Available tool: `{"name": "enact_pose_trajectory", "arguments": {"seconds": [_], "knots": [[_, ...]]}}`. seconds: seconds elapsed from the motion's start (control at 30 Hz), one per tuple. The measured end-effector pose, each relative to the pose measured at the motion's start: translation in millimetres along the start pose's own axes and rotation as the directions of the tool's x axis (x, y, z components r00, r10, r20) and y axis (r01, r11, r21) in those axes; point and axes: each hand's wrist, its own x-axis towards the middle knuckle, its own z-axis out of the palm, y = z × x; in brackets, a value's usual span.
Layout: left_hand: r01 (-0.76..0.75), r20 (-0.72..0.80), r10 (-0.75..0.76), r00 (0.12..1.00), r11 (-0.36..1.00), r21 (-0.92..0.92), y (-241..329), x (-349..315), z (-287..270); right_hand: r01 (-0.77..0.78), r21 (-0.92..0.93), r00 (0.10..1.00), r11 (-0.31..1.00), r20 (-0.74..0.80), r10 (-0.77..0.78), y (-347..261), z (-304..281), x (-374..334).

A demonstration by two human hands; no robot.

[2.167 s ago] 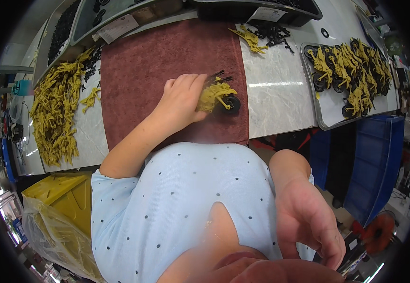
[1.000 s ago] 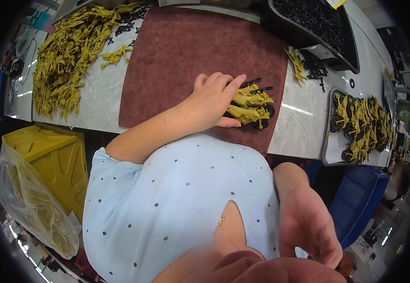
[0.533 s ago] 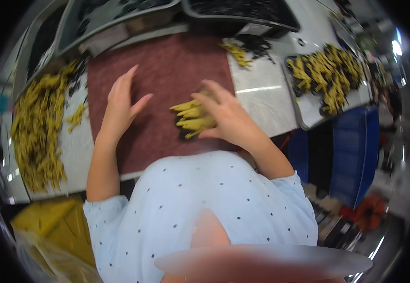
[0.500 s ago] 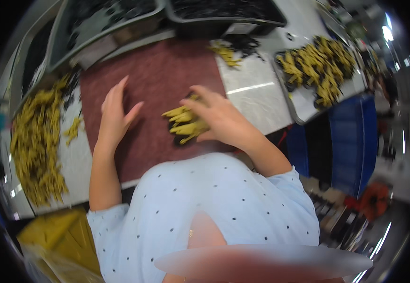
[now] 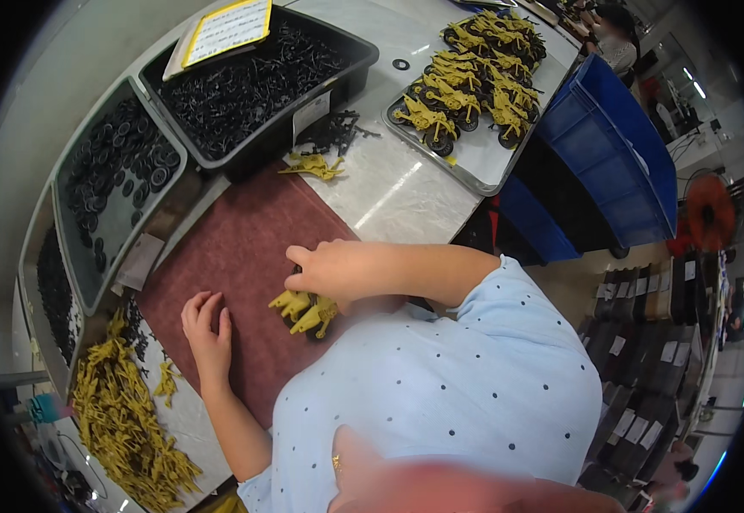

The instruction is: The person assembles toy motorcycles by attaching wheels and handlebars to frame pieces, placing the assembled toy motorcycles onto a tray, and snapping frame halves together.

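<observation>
My right hand (image 5: 331, 269) is closed over a small bunch of yellow plastic toy frames with black wheels (image 5: 310, 311), at the right side of a dark red mat (image 5: 235, 235). Yellow ends stick out below my fingers; its grip on the far side is partly hidden. My left hand (image 5: 208, 332) rests at the mat's left part, empty, fingers loosely bent and apart. Beside it, on the white table, lie a loose yellow piece (image 5: 167, 382) and a large heap of yellow plastic pieces (image 5: 124, 419).
Beyond the mat stand a grey bin (image 5: 171, 141) of black wheels and a black bin (image 5: 363, 64) of small black parts. A few yellow pieces (image 5: 312, 166) lie near them. At right, a metal tray (image 5: 483, 184) holds several wheeled yellow toys, beside blue crates (image 5: 620, 162).
The view has turned, bringing the bins and tray further in. My right hand has closed more over the yellow toy frames; my left hand has lowered toward the mat, its fingers more bent.
</observation>
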Motion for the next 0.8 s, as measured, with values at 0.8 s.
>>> {"name": "enact_pose_trajectory", "arguments": {"seconds": [0.8], "knots": [[0.027,0.022,-0.026,0.999,0.998,-0.052,-5,5,2,0.292,0.359,0.954,0.886,-0.179,-0.242,69,17,10]]}}
